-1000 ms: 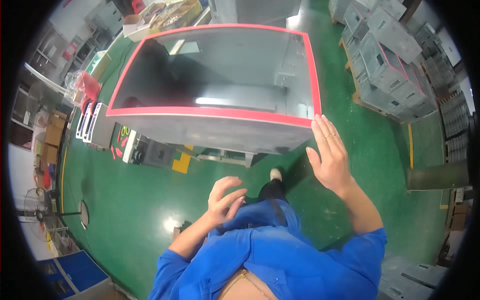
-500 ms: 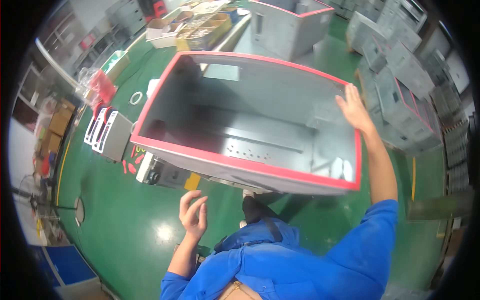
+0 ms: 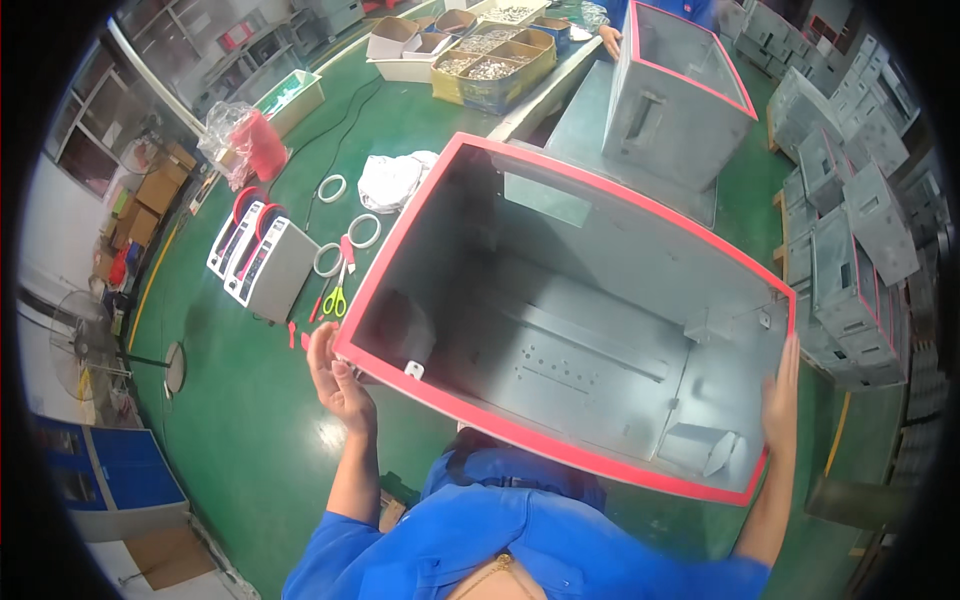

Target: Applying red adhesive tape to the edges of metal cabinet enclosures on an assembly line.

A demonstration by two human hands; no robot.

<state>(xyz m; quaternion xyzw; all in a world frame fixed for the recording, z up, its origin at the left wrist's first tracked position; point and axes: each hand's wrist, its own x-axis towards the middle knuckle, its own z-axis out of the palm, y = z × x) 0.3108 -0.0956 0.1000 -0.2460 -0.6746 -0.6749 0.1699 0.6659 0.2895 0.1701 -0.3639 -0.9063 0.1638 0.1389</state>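
In front of me is a large grey sheet-metal cabinet (image 3: pixel 560 450), its open side facing up and its rim lined with pink-red strip. Inside are a row of small holes, a rectangular cut-out and a pale folded piece (image 3: pixel 700 450) at the right end. My left hand (image 3: pixel 345 390) closes on the near left corner, fingers outside. My right hand (image 3: pixel 782 405) grips the right edge, with its fingers along the outside and the thumb toward the rim. The cabinet sits at a slant, its left end farther from me. What lies beneath it is hidden.
A second grey cabinet (image 3: pixel 650 115) stands on a bench beyond, with another person's hand (image 3: pixel 610 40) beside it. At left are white tape dispensers (image 3: pixel 270 270), tape rolls (image 3: pixel 363 231), green-handled scissors (image 3: pixel 336 300) and a standing fan (image 3: pixel 85 345). Cabinets (image 3: pixel 850 280) are stacked at right.
The cabinet has turned clockwise and come nearer to me and to the right. My left hand has risen from free air to its near left corner. My right hand has come nearer with the right edge.
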